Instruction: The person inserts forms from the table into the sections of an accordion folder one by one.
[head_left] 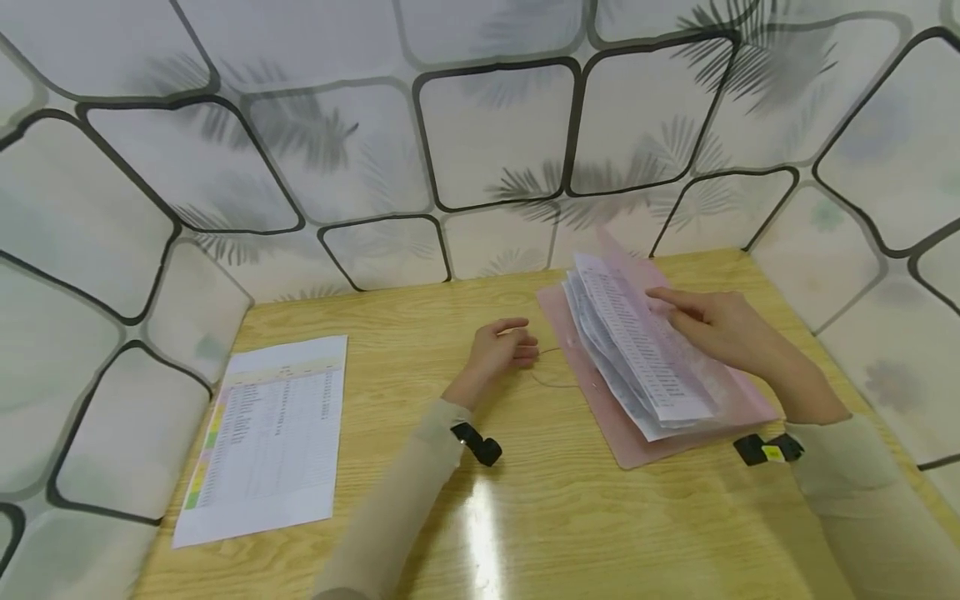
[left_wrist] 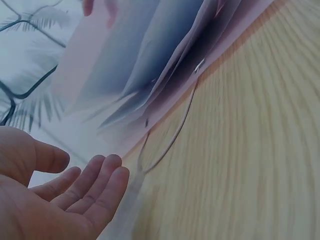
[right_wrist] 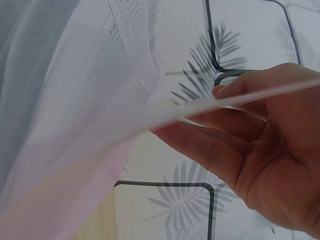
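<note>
A pink folder [head_left: 617,440] lies at the right of the table, with a stack of printed sheets [head_left: 637,350] fanned up inside it. My right hand [head_left: 723,332] holds the raised translucent front cover [right_wrist: 120,132], which passes between thumb and fingers in the right wrist view. To the left of the folder, my left hand [head_left: 498,352] is held with fingers loosely bent and nothing in them. A thin cord [left_wrist: 181,122] loops out of holes along the folder's spine, close to the left fingertips.
On the left of the wooden table [head_left: 420,333] lies a printed table sheet [head_left: 281,433] with coloured cells down one edge. Patterned panels [head_left: 495,133] enclose the table at the back and both sides. Each wrist wears a black strap [head_left: 476,444].
</note>
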